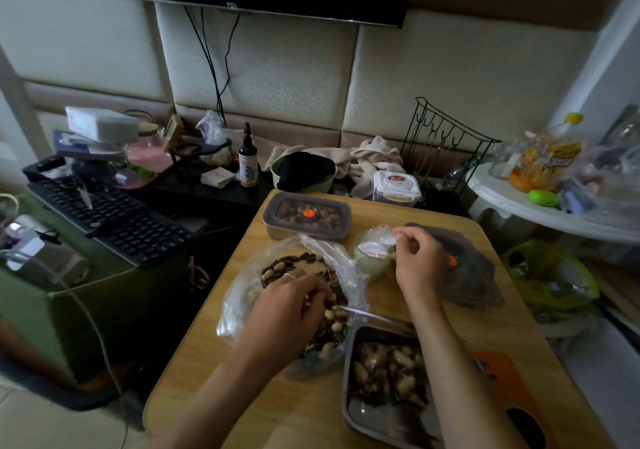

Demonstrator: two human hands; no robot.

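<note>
A clear plastic bag (242, 296) lies open on the wooden table (221, 389), filled with mixed peanuts and striped seeds (294, 263). My left hand (287, 310) reaches into that pile with fingers curled on some of the nuts; a thin metal utensil (367, 314) sticks out to the right beside it. My right hand (420, 263) hovers over a small pale green cup (370, 263) lined with a plastic bag, fingertips pinched together above its rim. A steel tray (360, 417) at the near right holds peanuts and shells.
A lidded steel container (306, 215) of nuts stands at the table's far side. A dark lid (474, 275) lies right of the cup. A keyboard (114, 216) sits on the left desk, a white round table (540, 209) with bottles at right, a green bin (550, 279) below.
</note>
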